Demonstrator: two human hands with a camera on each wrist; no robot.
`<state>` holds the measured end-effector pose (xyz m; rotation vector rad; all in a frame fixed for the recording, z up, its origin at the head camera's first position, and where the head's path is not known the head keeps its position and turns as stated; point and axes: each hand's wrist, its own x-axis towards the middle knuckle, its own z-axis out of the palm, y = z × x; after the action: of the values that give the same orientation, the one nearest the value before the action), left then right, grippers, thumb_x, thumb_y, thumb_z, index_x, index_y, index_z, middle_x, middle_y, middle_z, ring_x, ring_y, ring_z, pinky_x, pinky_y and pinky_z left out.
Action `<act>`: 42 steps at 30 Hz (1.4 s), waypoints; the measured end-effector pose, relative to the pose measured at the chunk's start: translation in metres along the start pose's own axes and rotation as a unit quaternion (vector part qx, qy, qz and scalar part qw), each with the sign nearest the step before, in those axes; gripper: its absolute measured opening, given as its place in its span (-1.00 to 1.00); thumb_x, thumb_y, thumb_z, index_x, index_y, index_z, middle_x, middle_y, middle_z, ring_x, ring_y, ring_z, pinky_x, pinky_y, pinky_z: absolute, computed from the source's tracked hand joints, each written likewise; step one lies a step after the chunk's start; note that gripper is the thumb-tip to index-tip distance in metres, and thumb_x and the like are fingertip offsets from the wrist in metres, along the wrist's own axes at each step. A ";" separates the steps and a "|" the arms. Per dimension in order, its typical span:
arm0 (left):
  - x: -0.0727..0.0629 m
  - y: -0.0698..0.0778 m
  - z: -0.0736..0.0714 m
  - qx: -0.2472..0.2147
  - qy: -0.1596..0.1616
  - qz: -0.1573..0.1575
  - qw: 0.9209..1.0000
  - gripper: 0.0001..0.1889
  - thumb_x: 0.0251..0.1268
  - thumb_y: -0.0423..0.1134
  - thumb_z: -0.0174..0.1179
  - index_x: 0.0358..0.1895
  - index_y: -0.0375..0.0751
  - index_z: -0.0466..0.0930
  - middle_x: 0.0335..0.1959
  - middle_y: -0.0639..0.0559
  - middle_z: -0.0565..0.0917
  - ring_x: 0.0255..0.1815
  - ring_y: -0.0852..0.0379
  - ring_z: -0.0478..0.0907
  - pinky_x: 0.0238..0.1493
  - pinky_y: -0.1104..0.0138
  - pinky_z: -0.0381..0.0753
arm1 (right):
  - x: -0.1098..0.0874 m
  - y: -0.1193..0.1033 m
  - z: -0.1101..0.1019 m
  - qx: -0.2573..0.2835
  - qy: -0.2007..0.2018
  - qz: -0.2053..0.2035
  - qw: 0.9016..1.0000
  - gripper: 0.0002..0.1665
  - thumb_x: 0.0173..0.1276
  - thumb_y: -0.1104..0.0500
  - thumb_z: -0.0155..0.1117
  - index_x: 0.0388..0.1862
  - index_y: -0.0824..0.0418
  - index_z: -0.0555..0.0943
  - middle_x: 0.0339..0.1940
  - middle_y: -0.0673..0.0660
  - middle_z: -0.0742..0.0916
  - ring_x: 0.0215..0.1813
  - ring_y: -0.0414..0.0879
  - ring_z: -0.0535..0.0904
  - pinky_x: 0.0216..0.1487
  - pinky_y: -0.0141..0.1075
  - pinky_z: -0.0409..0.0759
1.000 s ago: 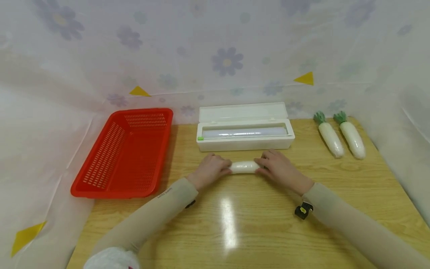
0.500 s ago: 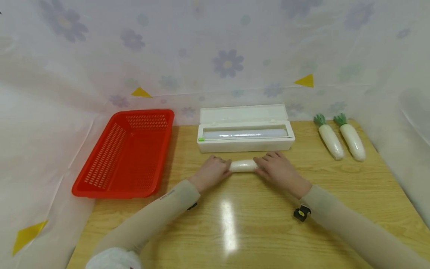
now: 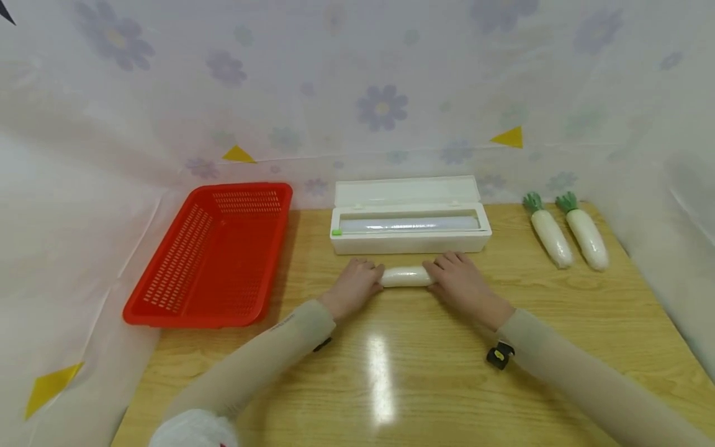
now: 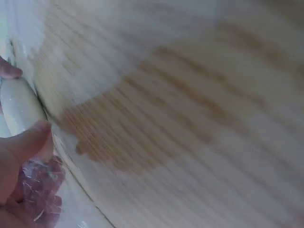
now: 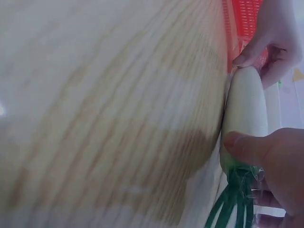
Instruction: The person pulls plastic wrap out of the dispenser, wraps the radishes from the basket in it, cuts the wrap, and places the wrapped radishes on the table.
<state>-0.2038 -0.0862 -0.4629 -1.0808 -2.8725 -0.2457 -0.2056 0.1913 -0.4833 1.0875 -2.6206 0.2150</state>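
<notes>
A white radish (image 3: pixel 406 276) lies crosswise on the table in front of the white box, held at both ends. My left hand (image 3: pixel 353 285) grips its left end, where crinkled clear plastic film (image 4: pixel 42 190) bunches under the fingers in the left wrist view. My right hand (image 3: pixel 460 287) grips the other end, the thumb lying along the radish. Green leaves (image 5: pixel 235 199) stick out beside that hand in the right wrist view, though both hands hide the ends from the head camera. The radish surface shines as if wrapped.
Behind the hands stands an open white box (image 3: pixel 410 242) with a roll of cling film (image 3: pixel 410 224) inside. A red plastic basket (image 3: pixel 268 273) is on the left. Two more white radishes (image 3: pixel 552 237) with green tops lie at the back right of the wooden table (image 3: pixel 447 397).
The head view has tilted slightly. Both hands keep their grip on the ends of the radish, with hardly any visible movement.
</notes>
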 end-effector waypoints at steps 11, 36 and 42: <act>-0.026 0.004 -0.009 -0.121 -0.057 0.019 0.991 -0.61 0.54 -0.04 0.20 0.28 -0.12 0.69 -0.13 0.01 0.76 -0.09 0.06 0.49 0.13 0.19 0.48 | -0.029 -0.002 -0.014 0.071 -0.010 -0.003 0.997 -0.56 0.27 0.01 0.57 0.02 0.16 0.66 -0.23 0.11 0.74 -0.11 0.09 0.61 0.11 0.11 0.54; -0.020 -0.001 -0.003 -0.098 -0.066 0.055 0.991 -0.69 0.56 -0.17 0.20 0.18 -0.26 0.65 0.04 -0.12 0.74 0.14 -0.06 0.66 0.34 0.12 0.55 | -0.027 -0.004 -0.012 -0.002 -0.005 -0.050 0.999 -0.39 0.18 -0.08 0.62 0.01 0.32 0.67 -0.17 0.17 0.75 -0.02 0.12 0.61 0.09 0.03 0.57; -0.021 -0.005 0.000 -0.109 -0.067 0.053 0.990 -0.68 0.55 -0.14 0.21 0.19 -0.23 0.65 0.00 -0.11 0.73 0.11 -0.05 0.65 0.30 0.14 0.57 | -0.026 0.001 -0.015 0.067 -0.025 -0.024 0.997 -0.36 0.22 -0.01 0.60 0.15 0.38 0.70 -0.11 0.18 0.72 0.03 0.13 0.58 0.14 0.08 0.54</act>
<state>-0.1915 -0.1031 -0.4659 -1.3308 -2.9454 -0.5109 -0.1857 0.2135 -0.4773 1.2139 -2.6534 0.3625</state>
